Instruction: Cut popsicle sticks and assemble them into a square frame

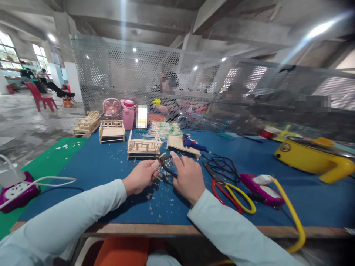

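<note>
My left hand (141, 176) is closed, thumb and fingers pinching a short pale wooden stick (162, 155). My right hand (190, 177) is wrapped round dark pliers with blue handles (170, 171), whose jaws meet the stick near my left fingertips. Just beyond my hands stands a miniature wooden bed frame with railings (144, 147). A flat wooden bed base (177, 143) lies to its right, with a blue glue gun (191, 142) resting on it. Pale wood chips (149, 195) are scattered under and around my hands.
Scissors with red and yellow handles (234, 195) lie right of my right hand, near a black cord (224, 166) and a purple power strip (262, 190). A yellow electric pot (310, 157) stands far right. Bundled sticks (165, 129) and a pink bottle (128, 115) are at the back.
</note>
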`<state>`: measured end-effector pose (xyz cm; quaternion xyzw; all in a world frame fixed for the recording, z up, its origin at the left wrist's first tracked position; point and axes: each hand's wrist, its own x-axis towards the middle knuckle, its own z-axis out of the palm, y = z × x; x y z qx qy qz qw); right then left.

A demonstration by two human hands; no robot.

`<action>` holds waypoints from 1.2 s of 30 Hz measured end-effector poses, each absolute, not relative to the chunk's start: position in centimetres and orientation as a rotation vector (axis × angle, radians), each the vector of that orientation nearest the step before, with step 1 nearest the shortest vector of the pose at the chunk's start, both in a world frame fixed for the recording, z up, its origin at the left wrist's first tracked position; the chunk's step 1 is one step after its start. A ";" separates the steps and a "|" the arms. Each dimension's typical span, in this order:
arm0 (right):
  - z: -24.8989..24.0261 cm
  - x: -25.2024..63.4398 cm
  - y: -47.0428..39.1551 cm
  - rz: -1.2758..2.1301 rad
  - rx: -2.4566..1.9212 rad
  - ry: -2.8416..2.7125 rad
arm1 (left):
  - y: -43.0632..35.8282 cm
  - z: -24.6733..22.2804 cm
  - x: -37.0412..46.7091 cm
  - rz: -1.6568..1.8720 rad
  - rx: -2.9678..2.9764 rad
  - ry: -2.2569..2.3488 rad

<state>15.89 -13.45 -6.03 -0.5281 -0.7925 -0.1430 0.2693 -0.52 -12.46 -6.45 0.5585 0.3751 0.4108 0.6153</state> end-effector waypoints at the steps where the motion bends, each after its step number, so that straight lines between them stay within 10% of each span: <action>1: -6.1 16.0 -13.4 -0.415 -1.456 -2.117 | -12.5 -6.3 -0.4 0.921 1.238 0.878; 13: -3.4 17.3 -14.4 1.535 -1.210 -1.588 | -11.3 -5.8 -2.0 1.011 1.898 0.977; 23: -5.3 21.0 -11.1 0.152 -2.157 -2.155 | -10.6 -5.9 -2.3 0.892 1.132 0.725; 31: -6.2 21.9 -12.2 -0.207 -1.910 -2.170 | -10.4 -7.0 -2.4 0.869 1.293 0.725; 36: -5.6 27.7 -14.7 -0.318 -2.473 -2.011 | -10.6 -7.5 -2.1 0.849 1.355 0.749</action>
